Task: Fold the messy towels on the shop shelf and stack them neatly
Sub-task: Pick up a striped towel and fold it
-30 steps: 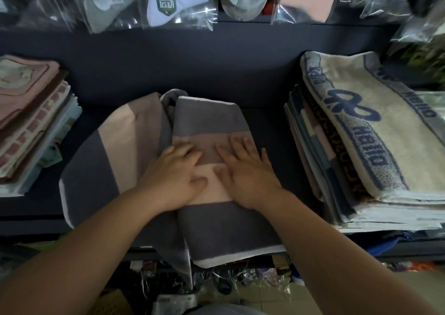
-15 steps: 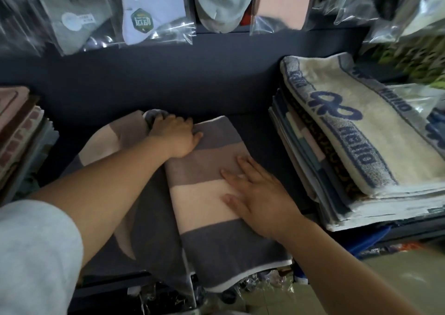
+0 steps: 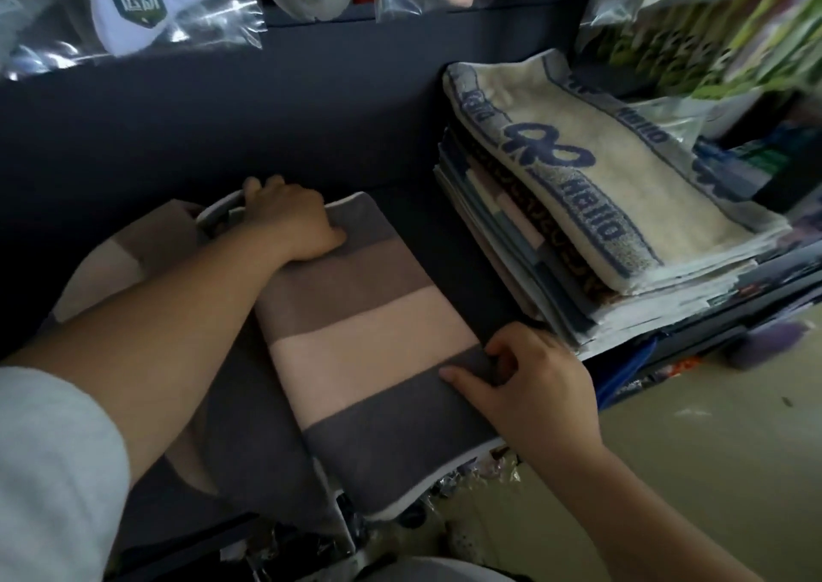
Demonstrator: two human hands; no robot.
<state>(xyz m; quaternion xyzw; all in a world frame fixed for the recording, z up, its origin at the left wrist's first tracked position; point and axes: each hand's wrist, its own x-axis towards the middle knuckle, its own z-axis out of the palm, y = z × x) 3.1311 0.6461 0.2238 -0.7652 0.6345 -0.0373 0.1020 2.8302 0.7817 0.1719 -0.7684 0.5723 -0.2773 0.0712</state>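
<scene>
A striped towel (image 3: 369, 341) in grey, brown and pink bands lies folded lengthwise on the dark shelf (image 3: 311, 136), its near end hanging over the shelf's front edge. My left hand (image 3: 289, 221) grips the towel's far end, fingers curled over the white hem. My right hand (image 3: 525, 377) pinches the towel's right edge at the dark grey band, thumb on top and fingers tucked under. Part of the same towel spreads out to the left beneath my left forearm.
A stack of folded towels (image 3: 600, 225) topped by a cream one with blue lettering stands right of the striped towel. Bagged goods (image 3: 147, 3) hang above the shelf. Plastic-wrapped items (image 3: 734, 38) crowd the far right. The floor (image 3: 711, 448) shows at lower right.
My left hand slid from the towel's middle to its far end and curled over the hem. My right hand left its flat press and moved to pinch the right edge.
</scene>
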